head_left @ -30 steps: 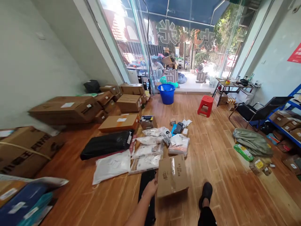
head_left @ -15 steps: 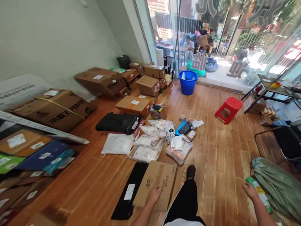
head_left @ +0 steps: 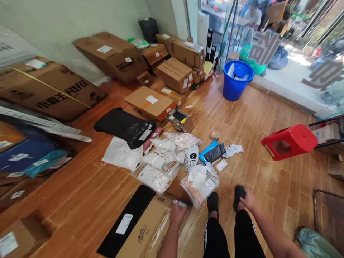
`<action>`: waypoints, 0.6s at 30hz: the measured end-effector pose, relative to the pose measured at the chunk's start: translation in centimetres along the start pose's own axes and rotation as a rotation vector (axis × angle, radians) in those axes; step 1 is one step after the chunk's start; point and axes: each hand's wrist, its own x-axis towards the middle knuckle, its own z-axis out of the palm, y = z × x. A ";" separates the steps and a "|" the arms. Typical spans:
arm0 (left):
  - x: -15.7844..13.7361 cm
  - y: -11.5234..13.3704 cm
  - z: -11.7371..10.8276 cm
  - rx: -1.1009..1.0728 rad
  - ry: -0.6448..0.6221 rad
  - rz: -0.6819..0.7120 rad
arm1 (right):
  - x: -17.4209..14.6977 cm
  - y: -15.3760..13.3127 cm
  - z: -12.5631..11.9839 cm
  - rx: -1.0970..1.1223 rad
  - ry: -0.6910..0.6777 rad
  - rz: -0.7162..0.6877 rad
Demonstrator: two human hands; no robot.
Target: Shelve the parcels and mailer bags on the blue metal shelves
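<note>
At the far left, a big strapped carton [head_left: 51, 93] leans by the wall, with a blue parcel [head_left: 27, 156] among labelled packets below it and a small box [head_left: 23, 233] in the bottom corner. Next along, a large brown box [head_left: 113, 53] lies with others piled by the wall; these look put in place. A black bag [head_left: 118, 123] and a white bag [head_left: 122, 152] lie on the floor, both apparently unopened.

Nearest the person, a flat black parcel [head_left: 135, 206] lies on the floor, label up, with a brown carton [head_left: 149, 224] just beside it. This carton is the thing in hand: its top looks closed under clear tape, so nothing suggests it has been opened. The left hand [head_left: 177, 214] is at its far end, over a small pale label; whether it grasps the edge or only rests there, I cannot tell.

Beyond, clear bags [head_left: 154, 177], a stack of packets [head_left: 199, 186] and a dark packet [head_left: 215, 152] lie loose in a group, laid out but not piled like the boxes. The right hand [head_left: 247, 201] overlaps the right shoe [head_left: 239, 193] in view; it shows nothing held, and blur hides how its fingers are set.
</note>
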 end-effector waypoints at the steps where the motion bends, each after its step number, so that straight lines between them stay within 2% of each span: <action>1: 1.4 0.4 1.1 -0.018 0.001 -0.041 | 3.0 -1.1 -0.1 -0.054 -0.033 -0.038; 5: 7.3 0.9 6.8 -0.097 0.048 -0.176 | 16.0 -5.8 0.6 -0.275 -0.159 -0.206; 8: 12.3 1.5 11.8 -0.159 0.080 -0.192 | 25.8 -9.4 3.0 -0.416 -0.211 -0.345; 11: 17.9 2.3 16.3 -0.167 0.130 -0.198 | 34.2 -12.5 6.0 -0.503 -0.176 -0.509; 15: 25.0 2.6 20.8 -0.128 0.337 -0.119 | 42.6 -15.0 9.7 -0.528 -0.076 -0.759; 18: 28.0 1.7 22.9 -0.061 0.506 -0.022 | 46.7 -15.2 11.6 -0.501 -0.050 -0.902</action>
